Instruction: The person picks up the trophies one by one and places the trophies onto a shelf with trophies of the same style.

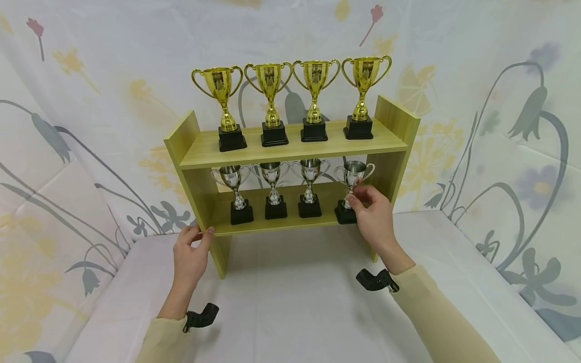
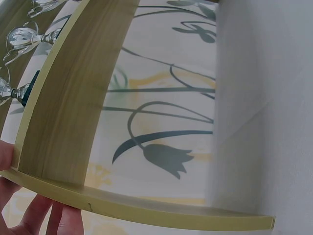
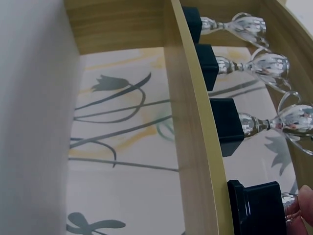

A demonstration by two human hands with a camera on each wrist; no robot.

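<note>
My right hand (image 1: pixel 375 218) pinches the stem of the rightmost silver trophy cup (image 1: pixel 354 174), whose black base (image 3: pixel 258 208) stands at the front edge of the lower shelf in the right wrist view. My left hand (image 1: pixel 189 256) holds the left side panel of the wooden shelf unit (image 1: pixel 254 228). In the left wrist view the thumb (image 2: pixel 5 155) lies inside the panel and the fingers (image 2: pixel 68 221) outside it. Three more silver cups stand left of the gripped one, among them the nearest silver trophy (image 1: pixel 310 174).
Several gold two-handled trophies, one of them a gold cup (image 1: pixel 364 73) at the right end, stand on the upper shelf (image 1: pixel 290 152). The unit rests on a white-covered table (image 1: pixel 290 302). Flower-printed cloth (image 1: pixel 499 126) hangs behind and at both sides.
</note>
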